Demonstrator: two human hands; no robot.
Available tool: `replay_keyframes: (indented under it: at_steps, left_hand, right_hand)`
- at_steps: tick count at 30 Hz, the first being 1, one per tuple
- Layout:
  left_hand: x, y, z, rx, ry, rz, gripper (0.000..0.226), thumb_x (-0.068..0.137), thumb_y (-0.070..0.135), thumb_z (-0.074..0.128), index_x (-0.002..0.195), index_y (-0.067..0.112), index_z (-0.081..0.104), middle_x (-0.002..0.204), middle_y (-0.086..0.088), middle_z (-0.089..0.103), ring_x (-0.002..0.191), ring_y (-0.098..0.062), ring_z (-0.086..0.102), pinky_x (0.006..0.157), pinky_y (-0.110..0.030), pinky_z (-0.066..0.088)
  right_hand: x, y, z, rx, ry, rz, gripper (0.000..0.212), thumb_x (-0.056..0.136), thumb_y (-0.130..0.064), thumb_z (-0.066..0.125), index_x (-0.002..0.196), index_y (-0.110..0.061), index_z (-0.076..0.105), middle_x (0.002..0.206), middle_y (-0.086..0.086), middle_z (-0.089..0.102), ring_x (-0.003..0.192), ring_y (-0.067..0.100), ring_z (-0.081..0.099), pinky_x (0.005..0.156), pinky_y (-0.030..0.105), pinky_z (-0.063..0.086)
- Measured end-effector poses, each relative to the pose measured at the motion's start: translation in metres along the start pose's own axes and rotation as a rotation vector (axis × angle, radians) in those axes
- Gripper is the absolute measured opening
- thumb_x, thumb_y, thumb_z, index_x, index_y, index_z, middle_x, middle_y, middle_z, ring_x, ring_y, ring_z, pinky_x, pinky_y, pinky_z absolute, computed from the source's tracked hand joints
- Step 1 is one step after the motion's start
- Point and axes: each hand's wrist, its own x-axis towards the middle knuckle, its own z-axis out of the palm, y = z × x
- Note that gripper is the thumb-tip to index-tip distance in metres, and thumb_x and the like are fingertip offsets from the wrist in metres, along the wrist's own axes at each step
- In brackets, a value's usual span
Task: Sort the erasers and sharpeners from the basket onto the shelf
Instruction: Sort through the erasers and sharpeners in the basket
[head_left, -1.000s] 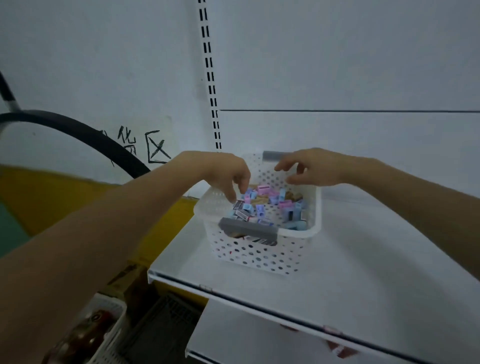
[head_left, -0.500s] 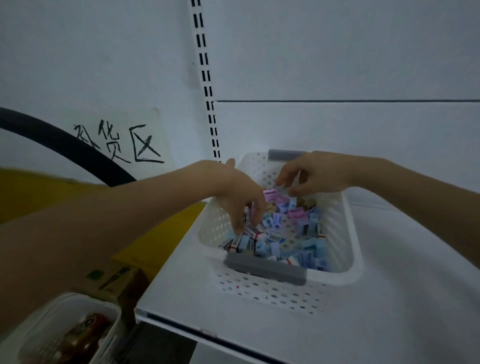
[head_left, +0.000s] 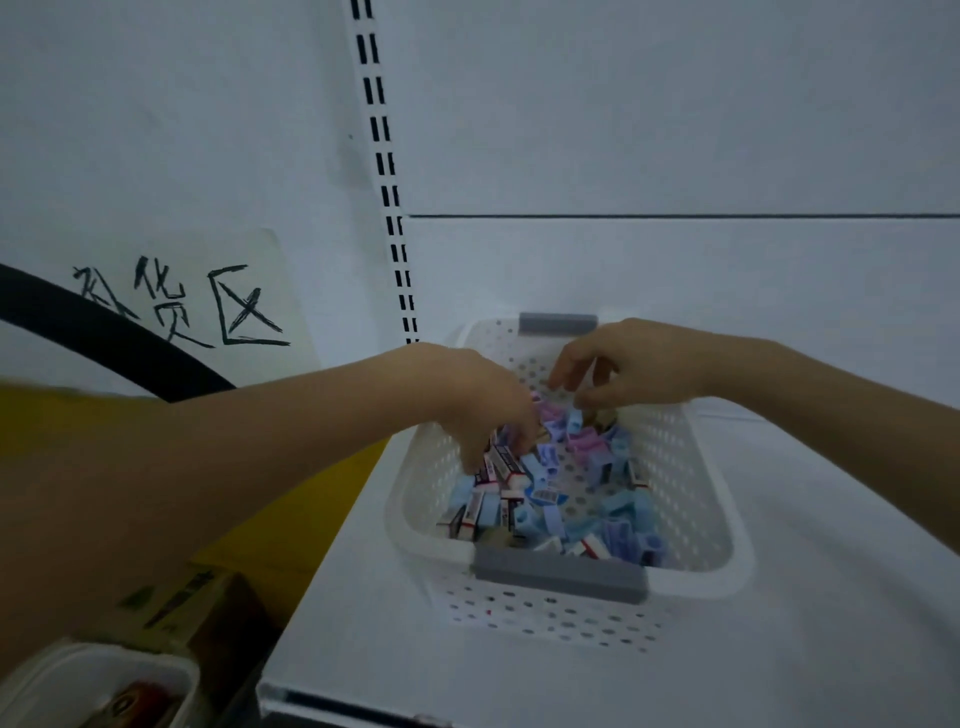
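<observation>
Basket (head_left: 691, 587) is on the white shelf (head_left: 805, 649), erasers (head_left: 501, 467) and sharpeners (head_left: 628, 525) all inside it. Since half a second back the left hand (head_left: 483, 410) has dug lower into the pile, fingers curled among the erasers, can't tell if it's holding one. Right hand (head_left: 634, 369) stays at the far end, fingers narrow, too blurry to say.

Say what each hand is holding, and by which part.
Cannot be told. The left hand has its fingertips sunk among the erasers and sharpeners in the basket; the right hand hangs curled over them, nothing plainly pinched.
</observation>
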Motion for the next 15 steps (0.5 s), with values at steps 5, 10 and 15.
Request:
replay_keyframes:
  at_steps: [5,10,15]
  left_hand:
    - [0.0040,0.0008,0.0022,-0.008,-0.042,0.060,0.048,0.079,0.027,0.071,0.121,0.019,0.050,0.120,-0.003,0.052,0.094,-0.019,0.047,0.063,-0.024,0.032]
    - [0.0078,0.0005,0.0070,-0.019,0.074,0.090,0.042,0.084,0.033,0.064,0.122,0.020,0.050,0.118,-0.004,0.053,0.096,-0.019,0.047,0.067,-0.024,0.029]
    - [0.0102,-0.0014,0.0083,-0.043,0.127,0.096,0.049,0.085,0.035,0.062,0.131,0.026,0.045,0.121,-0.004,0.053,0.101,-0.020,0.049,0.074,-0.027,0.032]
  right_hand:
    - [-0.0010,-0.0010,0.0007,0.029,0.022,0.020,0.026,0.086,-0.025,0.060,0.112,-0.027,0.060,0.099,-0.011,0.058,0.084,0.006,0.055,0.072,0.017,0.039]
    - [0.0002,0.0005,0.0010,0.041,0.016,0.034,0.026,0.085,-0.026,0.061,0.111,-0.028,0.060,0.098,-0.013,0.057,0.081,0.003,0.054,0.076,0.019,0.040]
    - [0.0024,-0.0007,0.0007,0.022,0.003,0.040,0.026,0.086,-0.028,0.061,0.111,-0.029,0.059,0.098,-0.013,0.058,0.081,0.003,0.054,0.076,0.020,0.041]
